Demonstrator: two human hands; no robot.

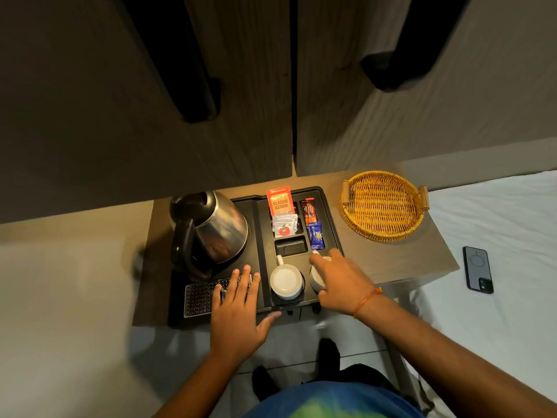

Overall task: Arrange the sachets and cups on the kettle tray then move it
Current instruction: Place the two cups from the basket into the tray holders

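A black kettle tray (262, 224) lies on a small wooden table, with a steel kettle (214, 230) on its left half. In its right compartments stand an orange Classic Assam sachet (280, 201), a white sachet (284, 225), a dark red sachet (308, 211) and a blue sachet (316, 235). One white cup (285, 281) sits upright in the front left cup recess. My right hand (337, 282) wraps a second white cup (316, 279) in the recess beside it. My left hand (238, 306) rests flat, fingers spread, on the tray's perforated drip grid (200, 298).
An empty wicker basket (382, 205) sits on the table's right end. A phone (478, 269) lies on the white bed at the right. Dark wardrobe doors with long handles rise behind the table. My feet stand on the tiled floor below.
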